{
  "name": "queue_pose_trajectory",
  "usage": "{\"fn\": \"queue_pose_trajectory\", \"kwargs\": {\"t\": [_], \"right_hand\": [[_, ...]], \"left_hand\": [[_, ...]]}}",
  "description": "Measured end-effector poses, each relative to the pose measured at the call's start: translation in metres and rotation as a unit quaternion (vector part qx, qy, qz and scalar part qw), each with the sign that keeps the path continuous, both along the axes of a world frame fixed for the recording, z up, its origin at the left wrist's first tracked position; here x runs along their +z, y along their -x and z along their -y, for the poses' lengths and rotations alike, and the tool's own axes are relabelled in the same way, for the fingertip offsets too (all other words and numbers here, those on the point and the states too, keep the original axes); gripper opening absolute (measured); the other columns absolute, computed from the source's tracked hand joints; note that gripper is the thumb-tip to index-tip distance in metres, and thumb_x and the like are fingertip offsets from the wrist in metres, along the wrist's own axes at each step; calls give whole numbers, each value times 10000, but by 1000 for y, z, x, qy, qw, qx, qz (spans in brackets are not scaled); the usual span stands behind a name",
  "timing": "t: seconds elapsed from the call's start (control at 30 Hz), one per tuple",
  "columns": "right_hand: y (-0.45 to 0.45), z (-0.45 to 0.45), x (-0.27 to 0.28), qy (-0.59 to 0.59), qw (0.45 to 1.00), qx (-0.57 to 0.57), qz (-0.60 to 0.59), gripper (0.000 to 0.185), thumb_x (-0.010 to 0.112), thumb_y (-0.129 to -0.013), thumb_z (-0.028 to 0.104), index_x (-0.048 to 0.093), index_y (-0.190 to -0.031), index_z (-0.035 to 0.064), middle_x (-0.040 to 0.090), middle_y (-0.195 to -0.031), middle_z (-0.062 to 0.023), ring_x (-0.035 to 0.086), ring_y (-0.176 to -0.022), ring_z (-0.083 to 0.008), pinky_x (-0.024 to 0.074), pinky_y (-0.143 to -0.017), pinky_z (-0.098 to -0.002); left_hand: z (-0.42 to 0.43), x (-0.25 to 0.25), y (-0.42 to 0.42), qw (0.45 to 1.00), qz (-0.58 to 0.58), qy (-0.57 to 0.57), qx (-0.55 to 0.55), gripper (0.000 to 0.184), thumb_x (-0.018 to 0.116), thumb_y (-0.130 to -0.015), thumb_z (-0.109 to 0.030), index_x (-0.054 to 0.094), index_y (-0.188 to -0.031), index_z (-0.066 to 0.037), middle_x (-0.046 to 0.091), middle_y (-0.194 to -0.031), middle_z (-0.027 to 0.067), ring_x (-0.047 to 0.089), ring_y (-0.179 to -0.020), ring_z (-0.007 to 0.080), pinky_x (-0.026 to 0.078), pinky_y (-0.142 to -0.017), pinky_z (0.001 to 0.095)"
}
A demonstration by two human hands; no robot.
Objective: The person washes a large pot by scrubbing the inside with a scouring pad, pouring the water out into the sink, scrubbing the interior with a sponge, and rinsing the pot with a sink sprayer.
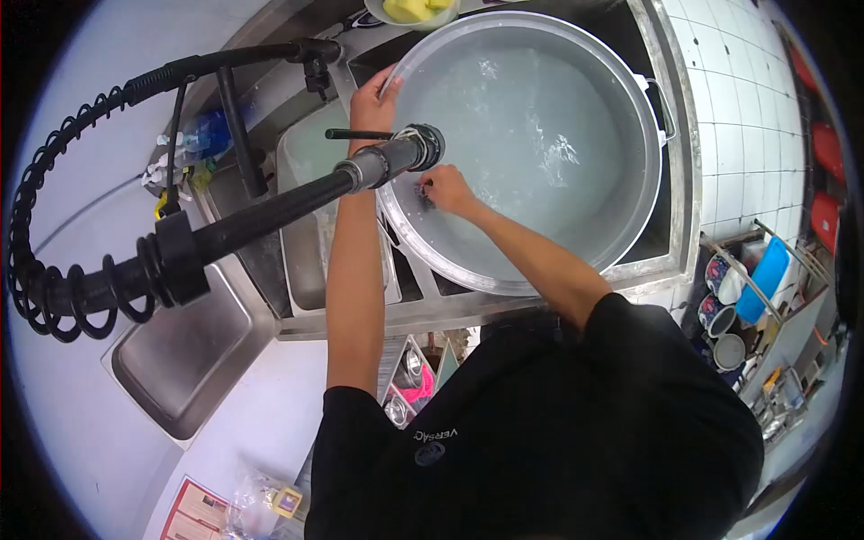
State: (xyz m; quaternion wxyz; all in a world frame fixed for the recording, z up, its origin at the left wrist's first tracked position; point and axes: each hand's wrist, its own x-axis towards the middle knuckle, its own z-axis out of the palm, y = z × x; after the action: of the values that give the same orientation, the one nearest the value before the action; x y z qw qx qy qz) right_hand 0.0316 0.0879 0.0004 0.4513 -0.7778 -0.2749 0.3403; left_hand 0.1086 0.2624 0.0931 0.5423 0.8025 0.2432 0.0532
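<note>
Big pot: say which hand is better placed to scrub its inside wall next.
Right, probably: the right hand holds what looks like a scourer at the inner wall; the left hand grips the rim.

Two hands (371, 110), one large pot (450, 245), perhaps two steel trays (184, 349).

Left arm (355, 288) nearly straight, running up from lower left of centre; wrist partly hidden. Left hand (372, 106) at upper left of centre, fingers bent in grip. Right arm (535, 252) bare, slanting leftward and upward from right of centre. Right hand (448, 190) near frame centre, fingers bunched in pinch, lower than left hand.
</note>
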Motion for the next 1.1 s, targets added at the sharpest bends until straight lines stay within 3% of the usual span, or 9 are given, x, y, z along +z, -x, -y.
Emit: {"fn": "queue_pose_trajectory", "kwargs": {"t": [0.1,0.27,0.33,0.5,0.57,0.63,0.8,0.87,1.1], "right_hand": [[27,35,44,-68,995,-24,-64,237,581,-706,24,735,-874,84,682,-837,-180,657,-786,-357,531,-742,-432],[22,98,-13,115,965,210,-110,114,580,-747,55,678,-806,47,665,-802,-170,640,-751,-365,511,-703,-447],[36,52,-7,45,992,117,34,86,597,-761,78,658,-801,33,657,-840,-172,646,-777,-356,505,-693,-455],[31,-16,73,-159,947,-276,-48,116,623,-809,136,655,-784,27,637,-836,-174,645,-762,-357,505,-677,-429],[37,21,52,-84,983,-159,38,66,617,-821,85,655,-808,33,631,-793,-170,635,-717,-353,499,-651,-419],[39,46,59,-95,987,-71,-110,34,617,-814,53,638,-810,26,622,-802,-171,624,-730,-348,484,-646,-432],[36,-21,100,-153,948,-276,34,27,633,-759,21,631,-783,32,578,-792,-163,590,-801,-327,469,-697,-433],[51,21,98,-129,989,-58,45,79,634,-749,1,642,-813,46,546,-774,-157,563,-832,-347,456,-740,-445],[8,-34,96,-131,977,-169,13,78,600,-794,78,651,-843,44,546,-852,-189,545,-858,-385,442,-761,-489]], "left_hand": [[-1,-7,1,1000,-16,2,7,304,626,-925,-175,642,-1185,-18,708,-974,83,590,-865,99,474,-816,261],[-3,-3,-1,1000,1,-18,9,315,634,-926,-196,643,-1192,-26,709,-954,77,592,-854,95,478,-809,268],[-1,-7,1,1000,2,-11,8,313,632,-929,-194,642,-1192,-25,709,-958,75,590,-857,92,479,-807,267],[-5,-8,-1,1000,18,-2,-2,317,628,-934,-198,640,-1195,-19,709,-982,63,586,-881,80,476,-824,259],[-4,-4,0,1000,23,-4,-4,323,627,-935,-205,638,-1199,-20,710,-988,62,584,-885,76,473,-827,257],[-2,-6,-1,1000,17,4,1,330,626,-936,-213,635,-1203,-20,711,-994,61,581,-889,71,471,-830,255],[-10,-12,10,1000,1,-13,-15,347,651,-920,-175,621,-1211,11,699,-1032,66,587,-910,86,474,-836,244],[-7,-7,-1,1000,17,-19,-18,361,652,-920,-164,610,-1222,29,693,-1053,70,591,-925,89,474,-845,243],[-8,-11,-1,1000,16,-5,8,350,657,-920,-172,623,-1212,18,696,-1016,47,590,-901,75,472,-833,234]]}}
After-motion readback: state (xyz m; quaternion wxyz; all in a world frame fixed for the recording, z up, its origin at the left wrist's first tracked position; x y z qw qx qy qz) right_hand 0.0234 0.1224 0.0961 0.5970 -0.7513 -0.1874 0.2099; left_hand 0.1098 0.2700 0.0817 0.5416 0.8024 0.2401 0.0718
